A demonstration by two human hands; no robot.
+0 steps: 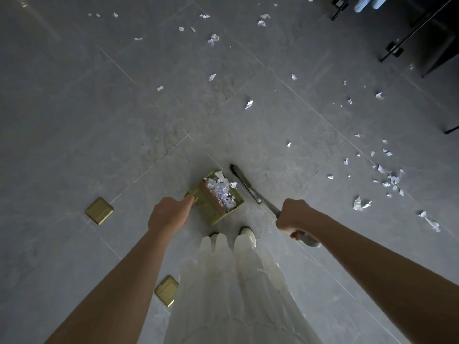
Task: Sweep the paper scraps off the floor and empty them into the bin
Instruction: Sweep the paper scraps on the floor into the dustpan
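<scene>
**Dustpan loaded, scraps remaining on floor**

The paper scraps [387,177] lie scattered over the grey tiled floor [99,108], densest at the right and along the far edge, with single pieces between. A further heap of scraps [223,191] sits inside the green dustpan [216,207], against its comb-like ridge. The dustpan is just ahead of the person's light shoes [248,234].

The left hand [169,214] grips the dustpan's handle, fingers curled round it, thumb pointing forward. The right hand [295,217] is clenched round the grey broom handle [269,206]; the dark broom head [242,180] lies just right of the dustpan.

Two brass floor-socket covers [99,211] are set into the tiles at the left. Dark furniture legs [402,43] stand at the upper right. Pale trousers [231,294] fill the lower centre
</scene>
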